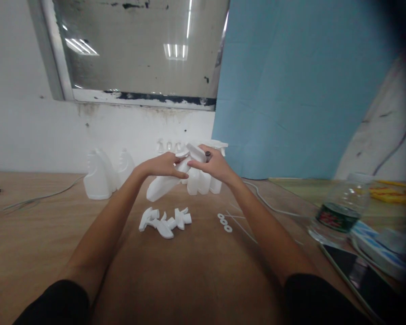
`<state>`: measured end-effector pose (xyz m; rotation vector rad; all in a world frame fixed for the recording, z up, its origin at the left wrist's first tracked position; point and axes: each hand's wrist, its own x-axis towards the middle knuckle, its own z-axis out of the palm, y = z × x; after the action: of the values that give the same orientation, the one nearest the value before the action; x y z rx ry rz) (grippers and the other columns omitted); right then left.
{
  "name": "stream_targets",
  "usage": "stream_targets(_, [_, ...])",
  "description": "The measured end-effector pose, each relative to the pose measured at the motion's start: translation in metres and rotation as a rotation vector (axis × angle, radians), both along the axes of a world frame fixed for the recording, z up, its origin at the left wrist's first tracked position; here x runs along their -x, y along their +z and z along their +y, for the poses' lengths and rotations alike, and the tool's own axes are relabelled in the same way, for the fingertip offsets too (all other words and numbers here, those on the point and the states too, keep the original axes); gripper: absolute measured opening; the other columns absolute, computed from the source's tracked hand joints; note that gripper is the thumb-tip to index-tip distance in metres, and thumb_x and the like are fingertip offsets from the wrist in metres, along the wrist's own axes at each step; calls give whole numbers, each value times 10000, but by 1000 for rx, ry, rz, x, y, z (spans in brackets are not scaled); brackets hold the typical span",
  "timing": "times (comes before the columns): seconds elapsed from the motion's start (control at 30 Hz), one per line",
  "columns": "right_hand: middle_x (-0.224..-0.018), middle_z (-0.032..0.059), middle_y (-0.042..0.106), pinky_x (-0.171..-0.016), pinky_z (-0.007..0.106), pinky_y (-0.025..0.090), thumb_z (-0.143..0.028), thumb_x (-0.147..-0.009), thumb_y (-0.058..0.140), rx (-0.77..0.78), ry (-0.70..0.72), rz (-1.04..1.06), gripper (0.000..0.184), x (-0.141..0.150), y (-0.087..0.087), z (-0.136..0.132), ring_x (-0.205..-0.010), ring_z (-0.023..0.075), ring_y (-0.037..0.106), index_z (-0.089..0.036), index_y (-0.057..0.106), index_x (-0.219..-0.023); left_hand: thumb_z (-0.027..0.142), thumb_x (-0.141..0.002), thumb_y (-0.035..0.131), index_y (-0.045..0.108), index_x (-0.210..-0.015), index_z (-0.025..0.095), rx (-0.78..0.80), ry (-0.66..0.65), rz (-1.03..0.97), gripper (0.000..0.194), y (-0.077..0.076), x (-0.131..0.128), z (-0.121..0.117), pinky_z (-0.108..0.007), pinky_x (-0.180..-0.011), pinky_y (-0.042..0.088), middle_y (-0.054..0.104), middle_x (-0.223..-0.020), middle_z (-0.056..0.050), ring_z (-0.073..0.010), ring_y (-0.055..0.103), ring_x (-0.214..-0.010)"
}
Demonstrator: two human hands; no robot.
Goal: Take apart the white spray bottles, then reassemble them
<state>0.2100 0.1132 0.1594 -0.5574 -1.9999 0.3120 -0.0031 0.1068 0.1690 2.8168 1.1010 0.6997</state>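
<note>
Black sleeves (54, 302) come in at the near side, and from them both bare forearms reach over the brown bench (189, 275). Toward the near right corner of the bench lies a dark phone (358, 275). Around the middle of the bench, three loose white spray heads (165, 229) lie close together; to the right of them are three white rings (226, 225) in a short row, and then some thin white tubes (242, 227). Near the right edge stands a clear bottle with a green label (338, 221).

Beyond the loose parts, the two hands are raised and both are gripping. The left hand (165, 165) has its fingers around the upper part of a tilted white bottle (162, 187), whose base points to the left and downward. The right hand (216, 163) is closed around a white spray head (196, 153) at the top of this bottle; whether it is fully seated, I cannot tell.

Along the far edge, upright white bottles (98, 180) stand at the left, and more white bottles (203, 183) stand behind the hands, partly hidden. Last come a window (145, 49) and, to its right, a blue sheet (284, 90).
</note>
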Motion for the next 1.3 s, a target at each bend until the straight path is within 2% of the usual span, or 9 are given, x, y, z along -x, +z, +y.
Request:
stream_targets(0.17, [-735, -73, 510, -354, 192, 293, -351, -634, 840, 308, 213, 95, 607, -4, -3, 6, -468, 71, 364, -250, 531, -1147, 525, -792, 655, 636, -1033, 142, 23, -28, -38, 453, 2, 1, -4, -274, -693, 403, 684, -905, -43, -189, 614, -793])
stream_targets(0.27, [-692, -85, 505, -307, 173, 245, -337, -591, 879, 377, 149, 145, 585, 0, -7, 10, -420, 54, 343, -251, 521, -1046, 561, -795, 647, 630, -961, 144, 15, -5, -70, 449, 2, -1, -4, -273, -667, 389, 668, -874, -41, -184, 595, -767])
stream_targets(0.4, [-631, -68, 519, -287, 171, 247, -366, -584, 888, 383, 44, 206, 455, 7, -10, 10, -403, 47, 349, -200, 574, -868, 612, -782, 648, 609, -911, 149, 18, 15, -84, 483, 2, -3, -3, -270, -618, 354, 611, -758, -13, -171, 553, -696])
stream_targets(0.6, [-562, -71, 520, -284, 177, 290, -384, -633, 870, 354, 240, 229, 386, 6, -8, 6, -384, 51, 382, -178, 581, -784, 596, -771, 670, 609, -934, 151, 87, -12, -108, 478, 5, 3, -6, -270, -603, 360, 597, -718, 2, -158, 545, -650])
stream_targets(0.8, [-677, -8, 647, -312, 190, 431, -341, -668, 867, 379, 393, 85, 388, -5, -4, 4, -447, 95, 538, -154, 605, -883, 438, -801, 692, 630, -1066, 165, 297, -230, -120, 386, 7, 5, -14, -304, -805, 478, 706, -1045, -69, -216, 648, -945])
stream_targets(0.9, [-700, 7, 657, -337, 191, 473, -324, -686, 859, 397, 442, 47, 400, -8, -2, 4, -541, 133, 606, -152, 600, -937, 369, -799, 705, 627, -1103, 170, 367, -316, -140, 371, 7, 4, -18, -332, -891, 481, 704, -1106, -81, -229, 641, -1033])
stream_targets(1.07, [-720, 5, 648, -365, 199, 508, -297, -699, 850, 412, 480, 12, 401, -12, -1, 6, -614, 154, 631, -155, 603, -981, 329, -825, 680, 591, -1201, 163, 414, -368, -175, 420, 8, 5, -18, -350, -919, 479, 687, -1169, -96, -239, 625, -1084])
stream_targets(1.2, [-781, 21, 681, -410, 211, 536, -292, -709, 841, 449, 485, -46, 404, -15, 0, 6, -602, 138, 630, -156, 602, -1004, 324, -822, 685, 616, -1167, 147, 426, -374, -147, 394, 7, 8, -14, -334, -896, 481, 694, -1139, -99, -237, 631, -1051])
stream_targets(1.3, [-718, -5, 655, -419, 221, 527, -308, -731, 825, 456, 487, -87, 357, -18, 1, 5, -537, 121, 606, -157, 601, -964, 323, -807, 691, 633, -1141, 148, 449, -369, -91, 382, 7, 13, -11, -323, -896, 479, 697, -1131, -95, -235, 633, -1053])
